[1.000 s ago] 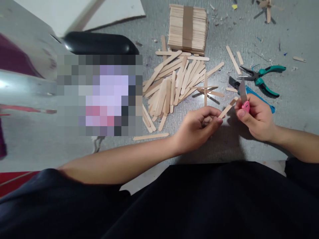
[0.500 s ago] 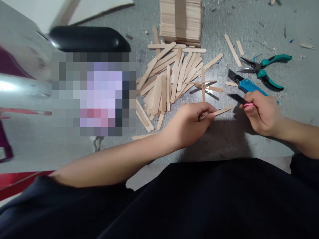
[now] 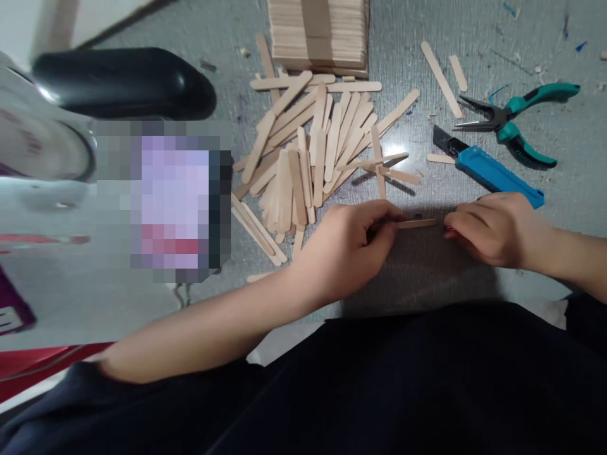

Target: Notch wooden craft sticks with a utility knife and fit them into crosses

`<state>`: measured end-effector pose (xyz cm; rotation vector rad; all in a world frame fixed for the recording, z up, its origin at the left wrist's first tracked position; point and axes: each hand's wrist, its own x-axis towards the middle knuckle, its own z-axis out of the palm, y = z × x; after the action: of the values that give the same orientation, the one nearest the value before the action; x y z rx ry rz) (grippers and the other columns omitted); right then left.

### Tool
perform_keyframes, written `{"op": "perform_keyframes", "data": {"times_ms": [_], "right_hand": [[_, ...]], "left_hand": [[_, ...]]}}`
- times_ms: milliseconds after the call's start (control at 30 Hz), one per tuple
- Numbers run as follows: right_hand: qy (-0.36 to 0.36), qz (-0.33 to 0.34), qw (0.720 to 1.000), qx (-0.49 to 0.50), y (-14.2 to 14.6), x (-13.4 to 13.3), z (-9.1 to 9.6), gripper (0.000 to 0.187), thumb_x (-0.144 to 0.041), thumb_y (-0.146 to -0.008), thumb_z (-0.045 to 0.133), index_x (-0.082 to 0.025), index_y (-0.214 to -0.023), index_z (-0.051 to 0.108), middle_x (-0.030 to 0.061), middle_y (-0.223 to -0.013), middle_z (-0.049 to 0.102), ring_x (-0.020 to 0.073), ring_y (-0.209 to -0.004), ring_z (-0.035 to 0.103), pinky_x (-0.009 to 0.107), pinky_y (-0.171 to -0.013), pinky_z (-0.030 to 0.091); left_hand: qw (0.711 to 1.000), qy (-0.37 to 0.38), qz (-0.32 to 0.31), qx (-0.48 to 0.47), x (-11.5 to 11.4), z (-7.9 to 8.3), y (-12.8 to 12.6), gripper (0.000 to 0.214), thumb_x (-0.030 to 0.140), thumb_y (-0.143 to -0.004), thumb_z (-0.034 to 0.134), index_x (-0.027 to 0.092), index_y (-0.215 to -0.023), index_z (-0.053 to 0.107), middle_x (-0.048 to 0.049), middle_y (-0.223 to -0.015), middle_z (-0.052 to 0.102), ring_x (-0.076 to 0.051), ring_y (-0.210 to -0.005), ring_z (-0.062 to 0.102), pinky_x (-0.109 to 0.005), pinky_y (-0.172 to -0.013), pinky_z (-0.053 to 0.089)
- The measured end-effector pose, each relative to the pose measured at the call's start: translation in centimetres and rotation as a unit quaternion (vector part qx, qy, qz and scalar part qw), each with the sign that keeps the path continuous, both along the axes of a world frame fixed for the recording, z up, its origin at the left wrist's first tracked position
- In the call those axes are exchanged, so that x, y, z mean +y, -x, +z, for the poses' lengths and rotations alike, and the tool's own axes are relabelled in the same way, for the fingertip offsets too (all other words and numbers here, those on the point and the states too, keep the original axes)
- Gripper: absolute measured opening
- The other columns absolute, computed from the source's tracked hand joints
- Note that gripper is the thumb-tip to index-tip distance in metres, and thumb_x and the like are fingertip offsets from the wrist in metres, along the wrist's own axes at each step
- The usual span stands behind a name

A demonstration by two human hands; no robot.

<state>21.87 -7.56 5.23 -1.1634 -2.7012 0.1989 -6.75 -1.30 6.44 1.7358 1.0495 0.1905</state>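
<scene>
Left hand (image 3: 351,253): in the head view, its fingers are gripping a wooden stick (image 3: 417,224), which is pointing right.
Right hand (image 3: 497,230): its fingers are curling around a mostly hidden pink item (image 3: 449,231), near the stick's tip.
Stick pile (image 3: 286,189): is spreading across the worktop (image 3: 398,38), far of the left hand.
Blue cutter (image 3: 497,174): is lying just beyond the right hand.
Pliers (image 3: 505,124): are lying farther off, jaws parted.

On my feed I see a craft workspace, home or workshop I can't tell: pliers (image 3: 502,120), cutter (image 3: 496,174), sticks (image 3: 283,189) and scraps (image 3: 581,46) litter the tabletop (image 3: 403,57).
</scene>
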Motion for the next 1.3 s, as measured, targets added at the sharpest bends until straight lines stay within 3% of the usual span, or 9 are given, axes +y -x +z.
{"op": "perform_keyframes", "data": {"times_ms": [200, 400, 733, 933, 1133, 1300], "right_hand": [[-0.006, -0.016, 1.000, -0.014, 0.23, 0.18, 0.68, 0.043, -0.028, -0.123, 0.051, -0.020, -0.088, 0.074, 0.0007, -0.073, 0.069, 0.0167, -0.061, 0.049, 0.037, -0.061, 0.032], [0.028, -0.017, 0.998, -0.051, 0.23, 0.03, 1.08, 0.035, -0.025, -0.117, 0.058, -0.020, -0.086, 0.073, 0.0019, -0.072, 0.065, 0.0169, -0.061, 0.045, 0.038, -0.062, 0.029], [-0.027, -0.015, 0.996, -0.088, 0.66, -0.30, 0.91, 0.031, -0.020, -0.112, 0.063, -0.023, -0.082, 0.070, 0.0018, -0.067, 0.057, 0.0189, -0.061, 0.042, 0.040, -0.061, 0.028], [0.045, -0.041, 0.997, -0.047, 0.58, 0.18, 0.88, 0.035, -0.022, -0.114, 0.058, -0.024, -0.082, 0.069, 0.0021, -0.069, 0.062, 0.0181, -0.060, 0.041, 0.040, -0.061, 0.029], [-0.059, 0.014, 0.997, -0.052, 0.37, 0.40, 1.09, 0.034, -0.018, -0.114, 0.060, -0.022, -0.081, 0.069, 0.0037, -0.068, 0.061, 0.0189, -0.063, 0.043, 0.038, -0.060, 0.036], [-0.062, 0.026, 0.992, -0.107, 0.30, 0.11, 1.09, 0.023, -0.016, -0.112, 0.065, -0.021, -0.090, 0.067, 0.0018, -0.074, 0.062, 0.0197, -0.066, 0.046, 0.036, -0.063, 0.035]], "left_hand": [[1.000, 0.030, 0.001, 0.006, 0.17, 0.16, 0.15, 0.028, 0.028, -0.105, 0.058, 0.021, -0.108, 0.085, -0.0043, -0.088, 0.086, -0.021, -0.078, 0.078, -0.031, -0.067, 0.054], [1.000, 0.026, 0.002, -0.006, 0.23, 0.34, 0.31, 0.026, 0.025, -0.105, 0.058, 0.020, -0.109, 0.084, -0.0021, -0.083, 0.083, -0.018, -0.073, 0.074, -0.031, -0.068, 0.053], [1.000, 0.026, -0.003, 0.018, 0.14, 0.32, 0.48, 0.026, 0.027, -0.106, 0.060, 0.021, -0.113, 0.084, -0.0029, -0.088, 0.085, -0.020, -0.078, 0.077, -0.032, -0.069, 0.054], [0.999, 0.019, 0.000, 0.027, 0.11, 0.27, 0.52, 0.025, 0.026, -0.105, 0.060, 0.022, -0.111, 0.084, -0.0027, -0.089, 0.085, -0.020, -0.077, 0.076, -0.033, -0.071, 0.054], [0.999, 0.018, -0.004, 0.040, 0.13, 0.30, 0.49, 0.027, 0.027, -0.104, 0.060, 0.021, -0.111, 0.085, -0.0036, -0.090, 0.085, -0.020, -0.077, 0.075, -0.032, -0.070, 0.053], [0.998, 0.031, 0.002, 0.056, 0.22, 0.66, 0.36, 0.028, 0.029, -0.105, 0.060, 0.022, -0.112, 0.086, -0.0033, -0.093, 0.086, -0.020, -0.082, 0.077, -0.032, -0.075, 0.055]]}}
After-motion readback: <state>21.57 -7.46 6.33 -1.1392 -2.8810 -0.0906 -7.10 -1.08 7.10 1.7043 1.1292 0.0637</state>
